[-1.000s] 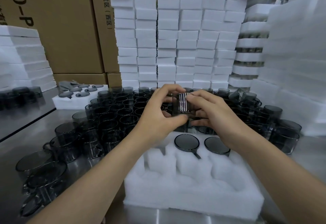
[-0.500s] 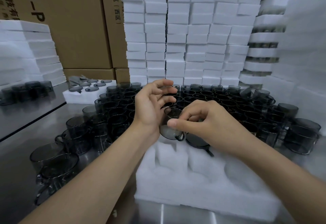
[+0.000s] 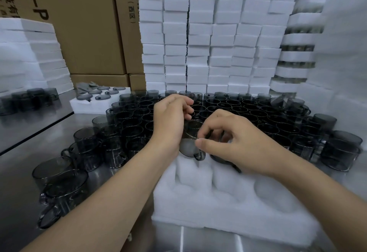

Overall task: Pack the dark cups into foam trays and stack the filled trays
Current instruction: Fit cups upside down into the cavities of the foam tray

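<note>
A person's two hands work over a white foam tray [image 3: 218, 208] at the near edge of a steel bench [image 3: 23, 172]. The tray's near side runs along a strip of bare steel. Bare steel also opens to the left, between loose cups in the left foreground and a dark seam crossing the bench. The far side is closed in by a dense field of dark cups [image 3: 248, 113] standing rim-up. Behind them stands a wall of stacked foam blocks [image 3: 208, 43], and more foam [image 3: 337, 73] rises close on the right. Cardboard boxes [image 3: 85, 33] and another foam stack [image 3: 29, 53] stand at far left, with a small filled tray [image 3: 93, 103] just in front of the boxes. The right hand [image 3: 228, 142] pinches one dark cup [image 3: 188, 148] by its near edge, just above the handle, between thumb and forefinger, with the other fingers loosely bent. The cup is tilted, base towards the camera, over the tray's far row. The left hand [image 3: 170, 120] lies against the cup's left side with its fingers curled above it. Whether those fingers actually grip cannot be told. A second cup [image 3: 226, 161] lies in the far row, mostly hidden under the right hand, and the nearer pockets lie open.
</note>
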Available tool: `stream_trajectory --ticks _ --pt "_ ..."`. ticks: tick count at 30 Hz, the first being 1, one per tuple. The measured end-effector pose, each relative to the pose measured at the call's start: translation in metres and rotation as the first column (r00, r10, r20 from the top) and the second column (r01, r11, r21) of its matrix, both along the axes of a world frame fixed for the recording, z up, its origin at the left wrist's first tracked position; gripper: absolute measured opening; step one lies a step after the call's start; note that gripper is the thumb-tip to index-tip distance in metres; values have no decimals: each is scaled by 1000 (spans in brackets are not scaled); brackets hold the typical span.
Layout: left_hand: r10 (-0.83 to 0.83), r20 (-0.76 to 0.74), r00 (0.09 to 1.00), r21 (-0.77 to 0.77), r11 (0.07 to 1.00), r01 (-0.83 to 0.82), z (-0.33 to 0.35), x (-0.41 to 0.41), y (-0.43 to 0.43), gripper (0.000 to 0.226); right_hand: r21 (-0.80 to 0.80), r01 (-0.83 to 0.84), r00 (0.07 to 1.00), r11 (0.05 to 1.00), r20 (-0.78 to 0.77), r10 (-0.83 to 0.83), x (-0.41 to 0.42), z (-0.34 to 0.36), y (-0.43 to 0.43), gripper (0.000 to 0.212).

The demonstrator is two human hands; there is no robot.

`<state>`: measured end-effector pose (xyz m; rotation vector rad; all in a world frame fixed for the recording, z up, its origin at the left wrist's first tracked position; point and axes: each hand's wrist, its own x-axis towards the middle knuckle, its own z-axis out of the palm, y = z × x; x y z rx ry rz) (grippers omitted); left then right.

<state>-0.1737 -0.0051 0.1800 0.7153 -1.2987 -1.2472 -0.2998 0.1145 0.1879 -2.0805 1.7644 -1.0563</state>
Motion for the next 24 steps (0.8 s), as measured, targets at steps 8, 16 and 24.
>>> stream_trajectory --ticks 8,16,24 --pt "10 -99 995 11 1000 -9 3 2 4 25 1 -1 1000 1000 -6 1 -2 -2 -2 20" --pt "-17 -185 983 -42 999 9 7 5 7 19 76 -21 999 997 -42 24 -5 -2 -2 21" --pt "-31 -122 992 -170 985 10 8 6 8 18 88 -53 998 995 -15 55 -7 -5 -1 53"
